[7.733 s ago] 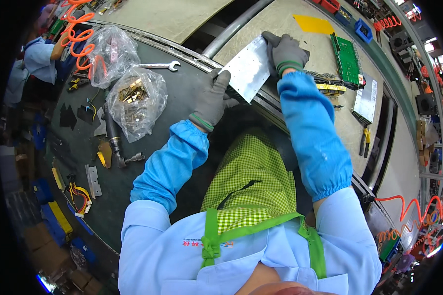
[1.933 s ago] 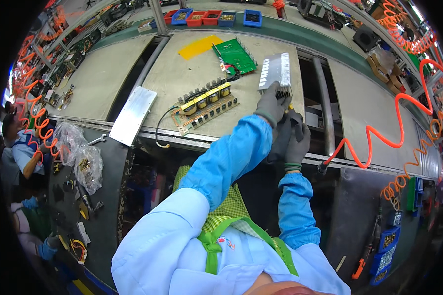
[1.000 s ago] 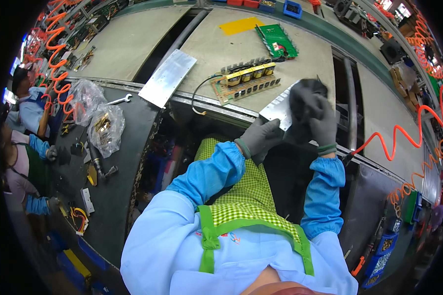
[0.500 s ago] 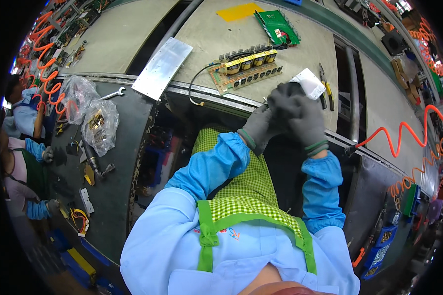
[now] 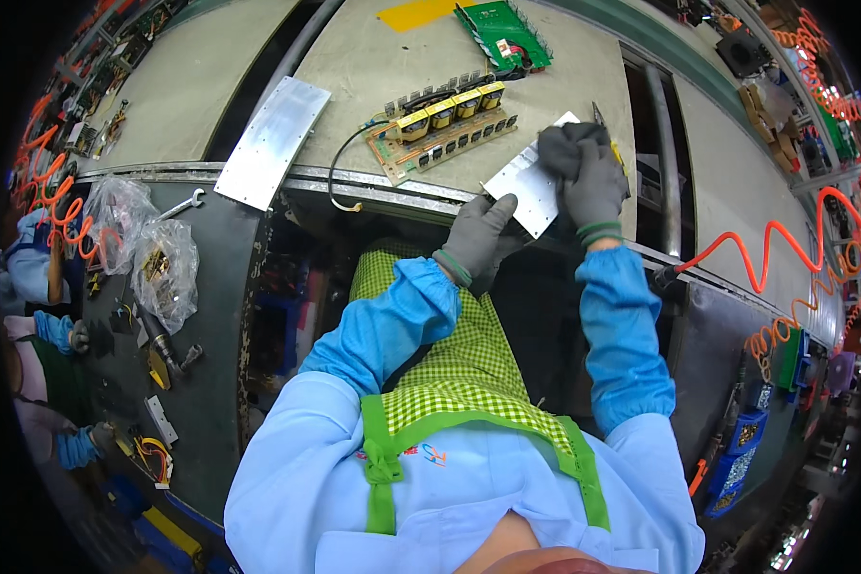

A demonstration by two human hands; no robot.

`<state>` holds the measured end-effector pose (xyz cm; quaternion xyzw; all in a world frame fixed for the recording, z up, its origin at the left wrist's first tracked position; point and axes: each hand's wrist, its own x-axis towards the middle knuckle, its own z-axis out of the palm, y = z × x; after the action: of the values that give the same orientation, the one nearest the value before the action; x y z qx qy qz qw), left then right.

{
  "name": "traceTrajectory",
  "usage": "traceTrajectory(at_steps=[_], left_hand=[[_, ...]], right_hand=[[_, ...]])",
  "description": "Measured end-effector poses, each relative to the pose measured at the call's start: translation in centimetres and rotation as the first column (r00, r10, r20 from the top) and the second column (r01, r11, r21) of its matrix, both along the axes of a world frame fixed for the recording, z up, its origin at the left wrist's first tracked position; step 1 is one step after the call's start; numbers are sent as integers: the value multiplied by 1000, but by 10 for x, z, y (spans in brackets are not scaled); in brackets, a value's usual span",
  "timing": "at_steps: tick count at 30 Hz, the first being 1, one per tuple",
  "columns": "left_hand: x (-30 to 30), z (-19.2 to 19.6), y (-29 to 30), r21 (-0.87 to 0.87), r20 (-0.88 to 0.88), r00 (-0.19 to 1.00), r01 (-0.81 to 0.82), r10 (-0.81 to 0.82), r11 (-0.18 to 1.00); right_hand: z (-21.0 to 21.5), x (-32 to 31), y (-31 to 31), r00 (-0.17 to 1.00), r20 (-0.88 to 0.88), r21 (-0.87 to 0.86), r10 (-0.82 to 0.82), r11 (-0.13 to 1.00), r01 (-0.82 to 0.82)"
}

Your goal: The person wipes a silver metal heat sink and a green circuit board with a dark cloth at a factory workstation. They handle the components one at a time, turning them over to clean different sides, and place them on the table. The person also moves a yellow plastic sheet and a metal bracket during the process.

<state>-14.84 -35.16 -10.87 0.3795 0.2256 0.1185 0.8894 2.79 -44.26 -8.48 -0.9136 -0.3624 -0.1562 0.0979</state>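
A small silver metal plate [image 5: 526, 187] is held over the near edge of the workbench. My left hand [image 5: 483, 239], in a grey glove, grips its lower edge from beneath. My right hand [image 5: 593, 187], also gloved, presses a dark grey cloth [image 5: 562, 145] on the plate's upper right part. Just beyond lies a circuit board with yellow components [image 5: 440, 120] and a black wire. A green circuit board [image 5: 502, 33] lies farther back.
A longer silver plate [image 5: 273, 143] lies at the bench's left edge. On the dark side table [image 5: 210, 383] sit clear bags of small parts [image 5: 163, 273], a wrench [image 5: 184, 204] and hand tools. An orange coiled air hose [image 5: 784, 258] runs on the right. Another person's blue sleeves [image 5: 43, 273] are at far left.
The plate has turned flatter toward me and my right hand with the cloth has moved onto its upper right part. My head has tilted slightly.
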Motion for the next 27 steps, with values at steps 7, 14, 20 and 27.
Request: traceTrajectory(at_steps=[7, 14, 20, 27], left_hand=[[-1, 4, 0, 22, -14, 1000, 15, -15, 1000], [7, -14, -6, -25, 46, 999, -25, 26, 999], [3, -19, -6, 3, 173, 984, -29, 28, 1000], [1, -8, 4, 402, -28, 999, 33, -23, 915]], right_hand=[[2, 71, 14, 973, -4, -38, -231, 972, 231], [5, -3, 5, 998, -67, 68, 16, 998, -12], [12, -100, -10, 961, -252, 163, 109, 984, -69], [9, 5, 23, 986, -124, -28, -107, 994, 104]])
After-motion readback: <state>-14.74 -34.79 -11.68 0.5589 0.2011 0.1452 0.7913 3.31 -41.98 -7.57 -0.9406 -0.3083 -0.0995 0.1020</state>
